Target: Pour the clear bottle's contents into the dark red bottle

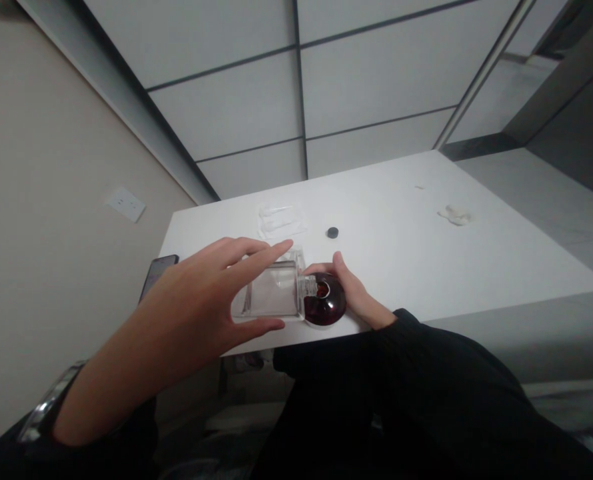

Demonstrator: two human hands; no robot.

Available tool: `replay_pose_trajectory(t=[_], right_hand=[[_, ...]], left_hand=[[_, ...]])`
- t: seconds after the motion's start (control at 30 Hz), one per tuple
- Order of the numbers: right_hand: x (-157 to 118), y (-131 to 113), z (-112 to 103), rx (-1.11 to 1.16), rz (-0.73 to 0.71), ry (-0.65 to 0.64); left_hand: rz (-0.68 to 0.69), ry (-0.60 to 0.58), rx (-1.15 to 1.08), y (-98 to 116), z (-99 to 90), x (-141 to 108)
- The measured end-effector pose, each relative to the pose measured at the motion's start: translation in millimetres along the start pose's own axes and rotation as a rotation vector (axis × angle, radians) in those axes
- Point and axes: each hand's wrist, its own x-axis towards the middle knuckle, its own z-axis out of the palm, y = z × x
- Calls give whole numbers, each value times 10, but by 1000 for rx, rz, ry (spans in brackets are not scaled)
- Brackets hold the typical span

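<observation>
While the left hand (204, 287) holds a bottle (275, 292) sideways, the right hand (355, 290) holds a red jar (328, 310)

Both are by the near edge of the white surface (396, 263); more room runs right, past a black cap (332, 233). The phone (158, 271) at the left edge has a screen too small to read. Left fingers pinch the bottle, thumb below, others above. Right fingers curl round the jar. The bottle's neck meets the jar's mouth.

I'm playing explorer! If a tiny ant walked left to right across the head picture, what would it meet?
Silvery wristband → wall socket → phone → clear glass bottle → round dark red container → crumpled white thing.
</observation>
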Motion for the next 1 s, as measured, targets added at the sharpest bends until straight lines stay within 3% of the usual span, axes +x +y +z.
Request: replay_pose_trajectory(t=[1.0], right_hand=[[6, 20, -11, -29, 6, 11]], left_hand=[[-12, -24, 39, 16, -19, 30]])
